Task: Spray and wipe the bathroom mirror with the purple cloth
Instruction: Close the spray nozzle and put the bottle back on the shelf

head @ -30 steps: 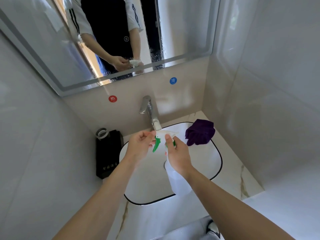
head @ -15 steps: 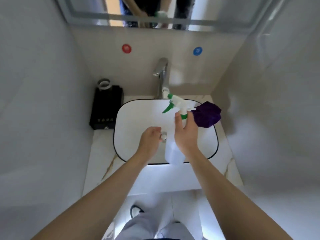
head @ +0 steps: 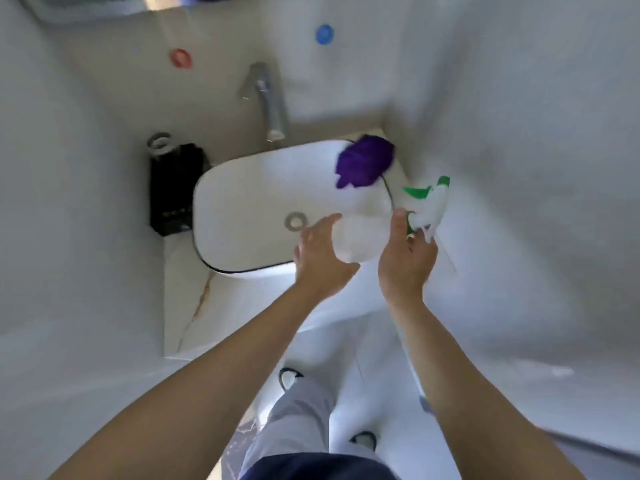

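Observation:
A white spray bottle point(head: 360, 237) lies tilted over the sink's right front corner, and my left hand point(head: 322, 258) grips its body from the left. My right hand point(head: 407, 261) pinches the green-and-white spray head point(head: 429, 202) at its neck. A thin tube trails down-right from the head; blur hides whether the head is still joined to the bottle. The purple cloth point(head: 363, 164) lies bunched on the sink's back right rim, just behind the bottle. Only a sliver of the mirror point(head: 156, 1) shows at the top edge.
The white sink point(head: 242, 209) with a drain point(head: 296, 221) sits under a chrome faucet point(head: 270, 105). A black box point(head: 173, 188) with a roll on top stands to the left. Red point(head: 180, 58) and blue point(head: 324, 33) dots mark the back wall. The right wall is close.
The view has tipped down, away from the mirror. The bottle moved right and tilted over. My left hand took hold of its body, and my right hand shifted up to the spray head.

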A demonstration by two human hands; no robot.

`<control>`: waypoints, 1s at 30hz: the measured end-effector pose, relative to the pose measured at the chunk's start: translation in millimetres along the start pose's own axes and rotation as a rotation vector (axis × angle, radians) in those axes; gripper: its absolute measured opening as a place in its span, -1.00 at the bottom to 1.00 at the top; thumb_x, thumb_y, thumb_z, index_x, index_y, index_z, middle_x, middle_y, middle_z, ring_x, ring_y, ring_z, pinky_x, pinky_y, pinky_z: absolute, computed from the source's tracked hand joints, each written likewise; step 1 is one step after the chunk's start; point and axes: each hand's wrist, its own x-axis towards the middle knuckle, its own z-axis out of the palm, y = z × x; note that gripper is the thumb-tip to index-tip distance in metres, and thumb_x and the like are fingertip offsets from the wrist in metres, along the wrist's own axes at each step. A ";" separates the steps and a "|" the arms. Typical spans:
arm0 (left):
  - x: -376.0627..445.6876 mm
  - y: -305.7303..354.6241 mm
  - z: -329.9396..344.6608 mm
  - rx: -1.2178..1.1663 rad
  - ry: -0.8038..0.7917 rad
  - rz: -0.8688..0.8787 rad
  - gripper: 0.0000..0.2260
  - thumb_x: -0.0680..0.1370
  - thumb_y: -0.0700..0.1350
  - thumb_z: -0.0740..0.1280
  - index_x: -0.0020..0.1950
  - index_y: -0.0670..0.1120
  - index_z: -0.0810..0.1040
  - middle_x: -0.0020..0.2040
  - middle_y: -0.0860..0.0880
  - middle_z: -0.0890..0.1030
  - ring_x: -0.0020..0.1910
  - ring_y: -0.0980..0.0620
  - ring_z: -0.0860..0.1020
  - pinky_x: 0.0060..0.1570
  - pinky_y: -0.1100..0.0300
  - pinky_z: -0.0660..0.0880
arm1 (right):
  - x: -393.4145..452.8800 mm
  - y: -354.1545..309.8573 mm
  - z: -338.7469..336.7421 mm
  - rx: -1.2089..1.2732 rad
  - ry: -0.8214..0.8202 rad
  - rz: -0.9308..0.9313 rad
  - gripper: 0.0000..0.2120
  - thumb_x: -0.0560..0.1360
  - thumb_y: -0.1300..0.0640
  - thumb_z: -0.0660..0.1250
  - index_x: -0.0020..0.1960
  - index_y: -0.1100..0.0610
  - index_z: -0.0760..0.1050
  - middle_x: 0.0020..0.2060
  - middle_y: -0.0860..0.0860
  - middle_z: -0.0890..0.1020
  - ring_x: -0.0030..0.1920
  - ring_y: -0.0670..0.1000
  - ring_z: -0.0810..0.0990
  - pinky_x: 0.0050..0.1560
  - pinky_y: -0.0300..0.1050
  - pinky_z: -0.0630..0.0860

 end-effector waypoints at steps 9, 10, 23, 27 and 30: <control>-117.3 23.3 131.6 0.342 -0.570 0.171 -0.22 0.26 0.22 0.59 0.39 0.14 0.34 0.23 0.12 0.60 0.25 -0.02 0.57 0.25 -0.03 0.49 | -54.4 81.2 -196.5 -0.119 0.166 0.284 -0.72 0.60 -0.09 0.37 0.12 0.11 0.55 -0.18 -0.02 0.64 -0.14 -0.03 0.63 -0.20 -0.24 0.46; -125.8 23.0 143.7 0.322 -0.611 0.177 -0.24 0.26 0.19 0.61 0.37 0.15 0.36 0.21 0.14 0.59 0.23 -0.01 0.56 0.16 0.02 0.52 | -58.1 89.7 -213.7 -0.128 0.149 0.303 -0.73 0.60 -0.09 0.37 0.12 0.11 0.55 -0.19 -0.02 0.64 -0.15 -0.05 0.64 -0.19 -0.24 0.46; -152.6 -112.2 250.2 0.350 -0.773 -0.121 -0.20 0.30 0.25 0.60 0.44 0.06 0.38 0.26 0.04 0.61 0.24 -0.06 0.57 0.02 0.09 0.46 | -80.1 275.7 -240.0 -0.189 -0.327 0.746 -0.79 0.57 0.09 0.45 0.13 -0.12 0.50 0.10 -0.06 0.62 0.15 0.05 0.64 0.03 0.16 0.70; -143.4 -188.4 268.9 0.414 -0.722 -0.247 -0.20 0.24 0.32 0.58 0.39 0.12 0.42 0.18 0.09 0.61 0.08 -0.02 0.55 -0.05 0.07 0.47 | -76.6 361.3 -196.7 -0.168 -0.432 0.884 -0.49 0.47 0.00 0.50 0.35 0.08 0.43 0.23 0.10 0.60 0.18 0.17 0.63 -0.04 0.27 0.70; -136.5 -236.8 276.6 0.452 -0.666 -0.343 -0.31 0.28 0.25 0.59 0.33 0.13 0.43 0.12 0.09 0.59 0.01 -0.02 0.57 -0.05 0.03 0.54 | -83.1 417.4 -161.3 -0.108 -0.480 0.930 -0.45 0.45 -0.04 0.50 0.33 0.15 0.42 0.22 0.13 0.60 0.18 0.19 0.64 0.01 0.27 0.69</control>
